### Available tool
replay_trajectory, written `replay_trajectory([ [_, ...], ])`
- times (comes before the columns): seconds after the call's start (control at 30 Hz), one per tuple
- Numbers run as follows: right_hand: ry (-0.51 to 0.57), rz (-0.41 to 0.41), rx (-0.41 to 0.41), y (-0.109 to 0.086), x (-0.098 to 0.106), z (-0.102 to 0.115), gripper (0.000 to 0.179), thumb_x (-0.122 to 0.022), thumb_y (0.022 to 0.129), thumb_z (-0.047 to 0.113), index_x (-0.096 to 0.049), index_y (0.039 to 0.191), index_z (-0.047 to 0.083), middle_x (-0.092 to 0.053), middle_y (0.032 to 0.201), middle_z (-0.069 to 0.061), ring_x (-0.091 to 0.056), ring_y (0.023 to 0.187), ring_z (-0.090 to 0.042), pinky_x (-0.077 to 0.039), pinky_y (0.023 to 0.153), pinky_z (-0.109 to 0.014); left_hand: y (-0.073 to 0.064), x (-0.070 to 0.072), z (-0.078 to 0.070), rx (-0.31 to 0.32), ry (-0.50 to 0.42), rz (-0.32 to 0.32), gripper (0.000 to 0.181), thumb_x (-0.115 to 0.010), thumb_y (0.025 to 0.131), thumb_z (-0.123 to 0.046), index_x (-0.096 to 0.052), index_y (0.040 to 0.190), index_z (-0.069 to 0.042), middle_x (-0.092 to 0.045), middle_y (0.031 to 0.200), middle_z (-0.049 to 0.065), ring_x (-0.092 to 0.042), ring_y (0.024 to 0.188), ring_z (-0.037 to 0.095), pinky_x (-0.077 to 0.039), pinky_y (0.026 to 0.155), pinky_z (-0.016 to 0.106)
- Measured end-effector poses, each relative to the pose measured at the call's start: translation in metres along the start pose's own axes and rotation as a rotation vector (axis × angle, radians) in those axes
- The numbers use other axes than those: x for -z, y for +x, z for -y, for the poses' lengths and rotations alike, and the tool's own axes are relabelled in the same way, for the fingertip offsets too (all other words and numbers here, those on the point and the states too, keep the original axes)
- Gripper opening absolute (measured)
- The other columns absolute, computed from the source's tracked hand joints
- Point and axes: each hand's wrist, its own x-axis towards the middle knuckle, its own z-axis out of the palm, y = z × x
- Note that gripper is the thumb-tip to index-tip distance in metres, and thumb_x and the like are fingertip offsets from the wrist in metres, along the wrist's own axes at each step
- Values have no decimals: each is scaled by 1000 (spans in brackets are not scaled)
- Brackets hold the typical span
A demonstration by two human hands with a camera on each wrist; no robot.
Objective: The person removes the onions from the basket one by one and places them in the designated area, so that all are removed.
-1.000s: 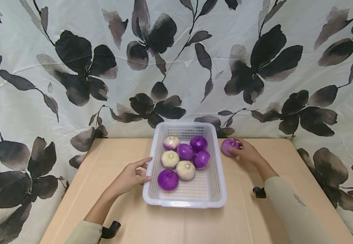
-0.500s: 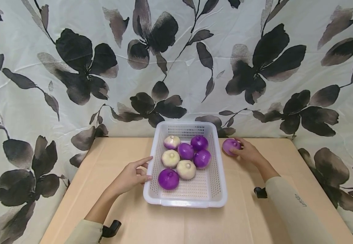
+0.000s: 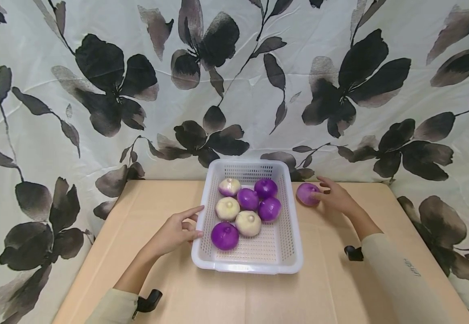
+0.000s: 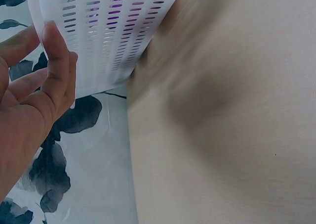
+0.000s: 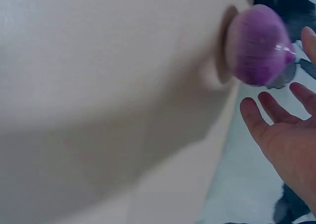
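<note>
A purple onion (image 3: 308, 194) lies on the table just right of the basket's far end. My right hand (image 3: 333, 196) is beside it with the fingers spread. In the right wrist view a gap shows between this onion (image 5: 259, 46) and the fingers of the right hand (image 5: 291, 125). My left hand (image 3: 176, 231) touches the left rim of the white plastic basket (image 3: 296, 243), its index finger straight and its thumb against the edge. Up close, that left hand (image 4: 37, 105) is at the basket's slotted side wall (image 4: 108, 26). Its other fingers are partly hidden.
Inside the basket are several onions, among them a purple one (image 3: 224, 236) and a pale one (image 3: 248, 223). The tan table (image 3: 267, 297) meets a floral cloth (image 3: 259, 90) behind. Black wrist cameras sit at both sleeves.
My right hand has loosened from the purple onion and drawn slightly to the right, leaving the onion on the table. The left hand stays at the basket rim.
</note>
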Motion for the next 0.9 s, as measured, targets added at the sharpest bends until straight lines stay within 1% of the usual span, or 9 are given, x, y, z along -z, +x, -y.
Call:
replay_trajectory([
  [0.07,-2,-2,31,-2,6,5,82,-66,102,32,-22,162,1,-30,157,-40,-40,137,-62,-39,113,-69,0,0,0,-3,2,1,76,-75,91,-1,-37,157,3,-53,128,31,-70,83,12,-65,69,38],
  [0.23,-6,-15,106,-8,20,21,81,-69,101,28,-24,162,0,-32,157,-39,-40,137,-63,-42,110,-70,1,1,1,-12,-6,5,76,-75,91,0,-37,157,4,-53,128,34,-71,83,11,-65,71,44],
  [0.47,24,-12,184,-15,29,48,79,-71,99,17,-25,161,0,-32,158,-37,-41,138,-60,-38,115,-68,0,1,2,-17,-12,7,76,-75,90,0,-37,156,4,-54,126,32,-71,82,11,-65,71,48],
  [0.57,47,1,233,-18,28,60,78,-72,98,13,-28,160,-1,-34,159,-34,-43,138,-57,-38,115,-66,0,0,0,-15,-9,5,76,-76,90,-1,-37,156,4,-54,125,31,-71,82,11,-64,71,49],
  [0.67,87,33,285,-20,26,73,76,-73,97,12,-32,159,0,-37,159,-29,-44,140,-53,-39,116,-63,-1,0,-1,-13,-6,3,76,-76,90,-1,-37,156,4,-54,126,30,-70,82,11,-64,71,50],
  [0.8,133,91,340,-21,18,90,72,-72,95,5,-36,157,-1,-39,160,-25,-44,142,-50,-39,116,-60,-1,0,-1,-16,-7,3,76,-76,91,-1,-38,156,4,-54,126,30,-70,81,11,-64,71,50],
  [0.9,148,143,380,-23,11,104,70,-73,94,3,-39,156,-1,-40,160,-24,-44,142,-49,-41,115,-58,-1,0,0,-17,-8,6,76,-76,91,-1,-38,156,4,-55,125,30,-70,80,11,-64,71,50],
])
